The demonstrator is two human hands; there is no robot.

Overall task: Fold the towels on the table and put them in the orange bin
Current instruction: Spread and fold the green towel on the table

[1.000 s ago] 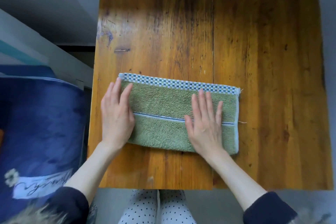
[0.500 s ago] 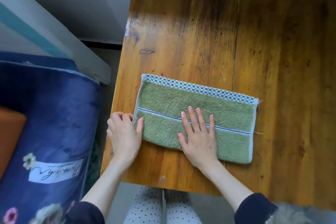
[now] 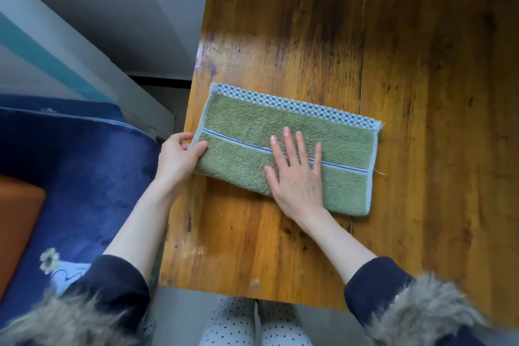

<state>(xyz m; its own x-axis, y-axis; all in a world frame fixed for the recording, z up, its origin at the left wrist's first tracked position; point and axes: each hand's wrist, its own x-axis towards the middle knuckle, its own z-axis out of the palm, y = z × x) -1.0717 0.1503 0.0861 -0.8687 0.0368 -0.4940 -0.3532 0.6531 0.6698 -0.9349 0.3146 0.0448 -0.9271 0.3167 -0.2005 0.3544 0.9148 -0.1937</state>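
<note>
A green towel (image 3: pixel 252 126) with a blue-and-white checked border lies folded into a long strip on the wooden table (image 3: pixel 421 93). My left hand (image 3: pixel 177 157) pinches the towel's left short edge, thumb on top and fingers curled beneath it. My right hand (image 3: pixel 297 174) lies flat on the middle of the towel, fingers straight and spread, pressing it down. An orange bin (image 3: pixel 16 222) shows partly at the left edge, down beside the table.
A dark blue flowered cover (image 3: pixel 84 177) fills the space left of the table, around the orange bin. The table's left edge runs just by my left hand. A white and teal frame slants behind. My legs are under the near edge.
My left hand slid off the towel's top to its left edge and now pinches it. My right hand moved left toward the towel's middle. The view swung left, revealing the orange bin.
</note>
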